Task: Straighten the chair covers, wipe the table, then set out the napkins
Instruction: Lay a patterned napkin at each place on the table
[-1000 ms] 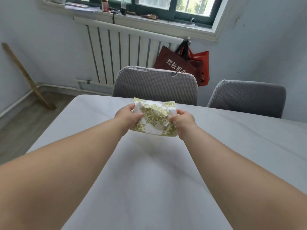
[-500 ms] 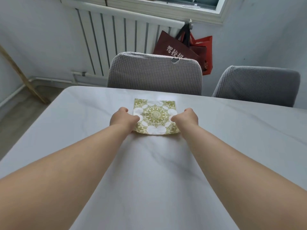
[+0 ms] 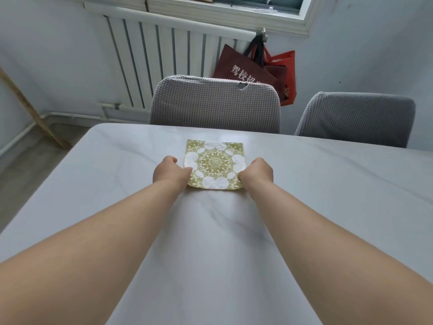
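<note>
A square white napkin (image 3: 214,164) with a green-gold mandala print lies flat on the pale marble table (image 3: 210,242), near its far edge. My left hand (image 3: 169,173) pinches the napkin's near left corner, fingers curled. My right hand (image 3: 257,172) grips the near right corner the same way. Straight behind the napkin stands a chair with a grey textured cover (image 3: 215,104), which has a small hole near its top edge. A second grey-covered chair (image 3: 356,118) stands at the far right.
A white radiator (image 3: 164,62) lines the wall under the window sill. Dark red and bright red bags (image 3: 260,71) hang from a hook behind the chairs. A wooden stick (image 3: 30,106) leans against the left wall.
The napkin was held up above the table a second ago; both hands have lowered it and it now lies flat. The view has tilted down.
</note>
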A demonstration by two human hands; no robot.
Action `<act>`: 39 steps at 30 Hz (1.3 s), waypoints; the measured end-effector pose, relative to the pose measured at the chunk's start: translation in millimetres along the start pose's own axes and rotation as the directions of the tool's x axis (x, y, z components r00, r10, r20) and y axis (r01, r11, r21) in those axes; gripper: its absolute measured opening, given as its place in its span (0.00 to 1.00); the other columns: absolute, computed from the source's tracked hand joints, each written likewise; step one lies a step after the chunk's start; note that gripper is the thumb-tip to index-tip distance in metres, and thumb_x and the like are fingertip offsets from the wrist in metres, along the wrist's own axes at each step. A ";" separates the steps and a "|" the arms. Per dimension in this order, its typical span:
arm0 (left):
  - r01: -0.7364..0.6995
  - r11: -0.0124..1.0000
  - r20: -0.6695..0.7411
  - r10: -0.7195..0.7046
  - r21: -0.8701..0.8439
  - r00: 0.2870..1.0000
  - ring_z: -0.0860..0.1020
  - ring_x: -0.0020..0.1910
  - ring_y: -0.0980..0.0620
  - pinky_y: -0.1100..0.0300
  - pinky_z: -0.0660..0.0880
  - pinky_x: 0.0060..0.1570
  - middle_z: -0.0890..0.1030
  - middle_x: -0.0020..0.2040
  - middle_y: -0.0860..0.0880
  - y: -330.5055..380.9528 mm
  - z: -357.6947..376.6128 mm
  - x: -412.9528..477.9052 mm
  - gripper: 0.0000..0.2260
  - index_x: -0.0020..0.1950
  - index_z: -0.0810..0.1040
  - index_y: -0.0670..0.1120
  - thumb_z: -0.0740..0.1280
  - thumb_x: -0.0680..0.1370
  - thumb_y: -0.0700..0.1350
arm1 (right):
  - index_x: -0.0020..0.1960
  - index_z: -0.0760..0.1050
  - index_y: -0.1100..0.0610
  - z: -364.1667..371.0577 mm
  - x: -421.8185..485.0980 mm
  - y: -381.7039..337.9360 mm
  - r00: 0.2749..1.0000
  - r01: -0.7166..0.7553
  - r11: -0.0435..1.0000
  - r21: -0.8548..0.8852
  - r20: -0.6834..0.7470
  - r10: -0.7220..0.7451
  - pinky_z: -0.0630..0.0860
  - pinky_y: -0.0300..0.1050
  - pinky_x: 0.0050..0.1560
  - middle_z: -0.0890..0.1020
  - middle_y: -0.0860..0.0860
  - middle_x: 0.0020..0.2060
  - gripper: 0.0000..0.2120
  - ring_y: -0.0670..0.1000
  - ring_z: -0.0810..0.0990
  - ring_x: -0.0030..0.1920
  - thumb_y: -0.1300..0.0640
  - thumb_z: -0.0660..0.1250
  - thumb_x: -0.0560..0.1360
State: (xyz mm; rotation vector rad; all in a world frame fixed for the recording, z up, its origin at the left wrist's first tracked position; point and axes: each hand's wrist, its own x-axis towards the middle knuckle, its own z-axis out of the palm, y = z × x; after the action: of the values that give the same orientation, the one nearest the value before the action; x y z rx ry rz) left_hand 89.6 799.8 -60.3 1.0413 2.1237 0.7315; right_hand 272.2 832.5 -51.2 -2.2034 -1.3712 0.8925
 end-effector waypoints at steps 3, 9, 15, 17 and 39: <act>-0.026 0.999 0.021 0.027 -0.038 0.999 0.75 0.61 0.46 0.53 0.72 0.60 0.76 0.63 0.48 -1.5 1.3 -11.0 0.27 0.72 0.65 0.46 0.67 0.76 0.52 | 0.64 0.67 0.61 -3.4 -9.1 -1.9 0.997 0.022 1.000 -0.021 0.071 -0.021 0.71 0.45 0.47 0.74 0.56 0.60 0.22 0.57 0.75 0.56 0.55 0.70 0.75; -0.018 1.000 0.060 0.019 -0.012 0.998 0.70 0.67 0.44 0.52 0.69 0.63 0.65 0.72 0.45 -4.9 -7.4 -49.7 0.29 0.75 0.61 0.45 0.65 0.77 0.53 | 0.69 0.62 0.60 -27.1 -44.5 6.5 0.995 0.005 0.995 -0.099 0.100 0.005 0.72 0.47 0.46 0.66 0.57 0.66 0.24 0.55 0.71 0.47 0.58 0.67 0.76; -0.021 0.999 0.164 0.028 -0.044 0.986 0.71 0.65 0.44 0.55 0.69 0.58 0.68 0.71 0.47 5.8 -33.5 -104.6 0.26 0.74 0.64 0.46 0.63 0.78 0.53 | 0.66 0.66 0.60 -76.4 -106.5 21.6 0.987 0.005 1.000 0.010 0.158 -0.006 0.74 0.48 0.52 0.72 0.53 0.55 0.23 0.55 0.74 0.53 0.57 0.69 0.74; -0.042 0.997 0.195 0.054 -0.063 0.979 0.73 0.62 0.45 0.56 0.70 0.55 0.70 0.69 0.47 12.0 -44.2 -126.7 0.26 0.73 0.64 0.46 0.63 0.78 0.52 | 0.66 0.67 0.58 -95.0 -132.0 23.6 0.984 -0.002 0.999 0.041 0.179 -0.005 0.74 0.48 0.51 0.72 0.52 0.53 0.23 0.55 0.75 0.53 0.57 0.69 0.74; -0.262 0.959 0.634 0.267 -0.104 0.726 0.79 0.54 0.49 0.50 0.75 0.61 0.81 0.51 0.47 84.5 -6.1 -464.4 0.12 0.57 0.77 0.48 0.67 0.75 0.49 | 0.54 0.75 0.58 -342.6 -376.2 221.0 0.983 -0.142 0.970 0.199 0.145 0.114 0.77 0.47 0.48 0.79 0.53 0.48 0.08 0.50 0.80 0.40 0.61 0.68 0.75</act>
State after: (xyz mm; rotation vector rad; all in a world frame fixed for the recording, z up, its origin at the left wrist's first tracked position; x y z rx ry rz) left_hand 342.5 459.2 146.8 1.3749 1.3861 0.4107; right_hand 533.7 397.9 173.4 -2.1218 -1.1414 1.1921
